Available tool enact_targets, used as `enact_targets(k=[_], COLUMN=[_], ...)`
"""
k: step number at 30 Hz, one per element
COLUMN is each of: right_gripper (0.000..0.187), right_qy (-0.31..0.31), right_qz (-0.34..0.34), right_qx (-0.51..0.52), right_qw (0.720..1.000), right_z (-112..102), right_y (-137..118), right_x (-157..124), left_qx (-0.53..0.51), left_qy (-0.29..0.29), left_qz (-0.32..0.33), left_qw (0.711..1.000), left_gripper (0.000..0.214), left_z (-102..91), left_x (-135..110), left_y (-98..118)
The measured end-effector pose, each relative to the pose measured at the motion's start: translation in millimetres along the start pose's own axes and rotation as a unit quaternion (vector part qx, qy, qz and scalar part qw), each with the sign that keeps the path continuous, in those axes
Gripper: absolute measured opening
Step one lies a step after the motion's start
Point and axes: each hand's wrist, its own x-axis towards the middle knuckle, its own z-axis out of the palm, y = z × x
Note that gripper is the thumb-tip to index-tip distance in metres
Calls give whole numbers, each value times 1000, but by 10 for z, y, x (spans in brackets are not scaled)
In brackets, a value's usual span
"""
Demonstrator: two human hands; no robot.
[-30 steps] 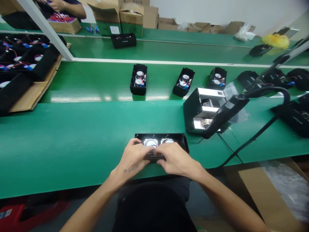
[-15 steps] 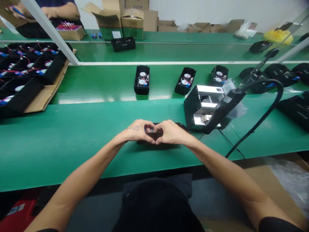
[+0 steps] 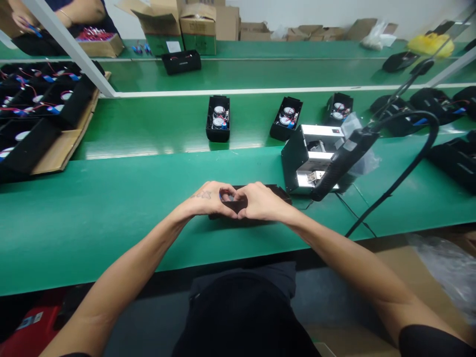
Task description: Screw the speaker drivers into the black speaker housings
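A black speaker case (image 3: 279, 192) lies lengthwise on the green bench in front of me. My left hand (image 3: 210, 199) and my right hand (image 3: 263, 202) meet over its middle. Both thumbs press against the near side wall, while the fingers curl over into the case. The fingertips and most of the case's inside are hidden by my hands, so I cannot make out which part they touch.
A metal-fronted machine (image 3: 310, 158) and a black arm on a bent stand (image 3: 344, 166) are at the right. Beyond, open speaker cases (image 3: 218, 119) sit along the green line. More cases fill a cardboard tray (image 3: 55, 153) at left. Another person's hand (image 3: 24, 21) works behind it.
My hands stay at the same place on the speaker case, with hardly any visible movement. The view has shifted slightly. The other person's hand at far left has moved a little.
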Motion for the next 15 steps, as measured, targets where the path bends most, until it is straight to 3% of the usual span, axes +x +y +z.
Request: enact_targets(k=[4,11,15], right_gripper=[34,22,16], right_qy=[-14,-18,-3], right_qz=[-14,42,-1], right_qx=[-33,-24,-50], right_qw=[999,999,999], right_z=[-12,32,93], right_y=[12,-37,-77], right_x=[20,125,-45], left_qx=[5,14,36], left_qy=[-5,-12,3], left_qz=[-4,10,16], left_qw=[1000,1000,999], left_gripper=[52,51,50], left_z=[-17,-32,31], left_x=[7,20,-39], left_y=[10,15,-1])
